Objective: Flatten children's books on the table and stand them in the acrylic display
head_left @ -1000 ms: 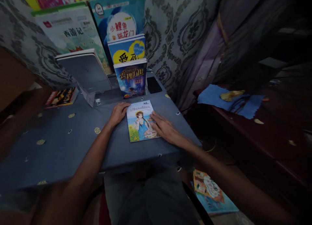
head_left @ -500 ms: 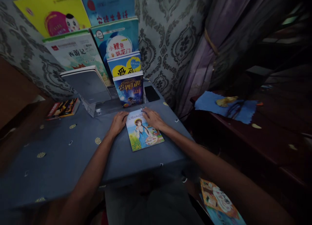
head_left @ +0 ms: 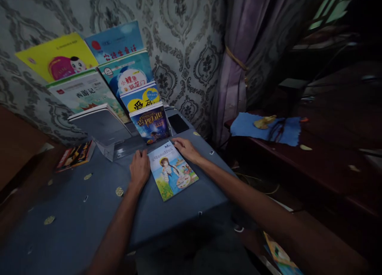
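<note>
Head view: book (head_left: pixel 172 172) flat on table (head_left: pixel 101 207), left hand (head_left: pixel 140 168) beside its left edge, right hand (head_left: pixel 185 148) at its upper-right corner; whether either grips cannot be told.

From where I stand, this looks like a room in a home. Ornate patterned wall covering (head_left: pixel 180 32), a tied-back purple curtain (head_left: pixel 238 32) and illustrated storybooks (head_left: pixel 86 93) on a cloth-covered table (head_left: pixel 101 215) show it.
</note>
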`<state>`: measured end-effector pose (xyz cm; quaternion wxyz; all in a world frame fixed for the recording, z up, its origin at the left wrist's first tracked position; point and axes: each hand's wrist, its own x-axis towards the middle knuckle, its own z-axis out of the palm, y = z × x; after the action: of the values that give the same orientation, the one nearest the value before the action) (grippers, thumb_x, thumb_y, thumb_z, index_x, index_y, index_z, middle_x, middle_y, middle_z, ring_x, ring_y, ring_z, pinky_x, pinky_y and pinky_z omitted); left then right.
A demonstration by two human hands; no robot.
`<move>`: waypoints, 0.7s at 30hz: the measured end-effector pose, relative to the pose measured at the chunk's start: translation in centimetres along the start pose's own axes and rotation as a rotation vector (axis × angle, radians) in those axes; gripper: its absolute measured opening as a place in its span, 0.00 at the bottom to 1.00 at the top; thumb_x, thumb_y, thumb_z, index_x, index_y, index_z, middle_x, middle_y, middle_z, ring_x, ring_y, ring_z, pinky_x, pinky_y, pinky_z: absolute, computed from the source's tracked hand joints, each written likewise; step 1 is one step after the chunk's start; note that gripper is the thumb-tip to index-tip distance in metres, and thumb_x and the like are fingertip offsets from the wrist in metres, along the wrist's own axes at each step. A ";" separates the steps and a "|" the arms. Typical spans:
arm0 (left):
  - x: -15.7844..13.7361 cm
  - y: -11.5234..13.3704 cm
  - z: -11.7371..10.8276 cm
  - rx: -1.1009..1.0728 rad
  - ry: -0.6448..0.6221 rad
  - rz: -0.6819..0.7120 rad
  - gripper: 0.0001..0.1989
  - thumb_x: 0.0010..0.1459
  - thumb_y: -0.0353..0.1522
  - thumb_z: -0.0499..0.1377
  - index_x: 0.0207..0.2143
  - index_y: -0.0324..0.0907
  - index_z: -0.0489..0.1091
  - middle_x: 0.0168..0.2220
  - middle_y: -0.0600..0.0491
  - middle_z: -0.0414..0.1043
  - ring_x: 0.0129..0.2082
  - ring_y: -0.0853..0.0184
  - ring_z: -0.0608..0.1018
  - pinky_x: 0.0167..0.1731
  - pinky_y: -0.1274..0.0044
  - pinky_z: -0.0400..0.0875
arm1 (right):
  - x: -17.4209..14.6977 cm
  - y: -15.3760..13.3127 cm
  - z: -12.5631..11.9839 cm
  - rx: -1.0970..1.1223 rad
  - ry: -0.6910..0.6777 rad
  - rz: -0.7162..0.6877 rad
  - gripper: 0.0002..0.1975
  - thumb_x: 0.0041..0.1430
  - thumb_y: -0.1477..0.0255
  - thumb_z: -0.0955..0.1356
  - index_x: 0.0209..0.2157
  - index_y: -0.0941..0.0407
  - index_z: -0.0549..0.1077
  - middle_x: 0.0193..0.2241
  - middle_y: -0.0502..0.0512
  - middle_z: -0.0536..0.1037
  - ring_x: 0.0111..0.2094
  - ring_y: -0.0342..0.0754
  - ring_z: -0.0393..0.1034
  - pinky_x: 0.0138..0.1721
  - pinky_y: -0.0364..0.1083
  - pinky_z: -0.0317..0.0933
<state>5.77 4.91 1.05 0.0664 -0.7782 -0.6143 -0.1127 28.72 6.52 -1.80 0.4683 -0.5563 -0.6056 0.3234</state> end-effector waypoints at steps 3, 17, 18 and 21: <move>-0.7 0.8 -0.7 0.001 -0.075 -0.019 0.18 0.68 0.31 0.48 0.55 0.40 0.69 0.49 0.40 0.74 0.41 0.54 0.80 0.37 0.67 0.74 | -0.1 -0.1 -0.2 0.110 0.013 0.048 0.16 0.66 0.74 0.62 0.51 0.58 0.76 0.47 0.58 0.81 0.49 0.52 0.76 0.53 0.52 0.69; 0.5 1.4 -0.8 0.136 -0.082 0.125 0.17 0.67 0.26 0.46 0.49 0.37 0.72 0.44 0.39 0.73 0.46 0.53 0.77 0.42 0.68 0.71 | -0.8 -2.0 -1.8 0.577 -0.014 0.343 0.04 0.64 0.77 0.66 0.37 0.57 0.74 0.34 0.57 0.81 0.33 0.46 0.79 0.29 0.45 0.77; 0.6 1.4 -0.8 0.142 -0.081 0.135 0.17 0.67 0.26 0.46 0.50 0.38 0.72 0.45 0.39 0.73 0.47 0.53 0.76 0.43 0.68 0.71 | -0.7 -2.1 -1.8 0.614 -0.018 0.364 0.04 0.65 0.77 0.66 0.37 0.58 0.73 0.32 0.56 0.80 0.30 0.44 0.78 0.29 0.44 0.77; 0.6 1.6 -0.6 0.165 -0.064 0.150 0.16 0.67 0.26 0.47 0.50 0.39 0.72 0.46 0.40 0.72 0.48 0.54 0.75 0.43 0.69 0.71 | -0.7 -2.3 -1.7 0.657 -0.048 0.408 0.04 0.66 0.77 0.65 0.36 0.57 0.71 0.27 0.51 0.77 0.23 0.41 0.75 0.25 0.40 0.74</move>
<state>7.40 4.98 1.88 0.1188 -0.8171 -0.5632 -0.0317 29.36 5.27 0.76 0.5332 -0.4782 -0.3573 0.5995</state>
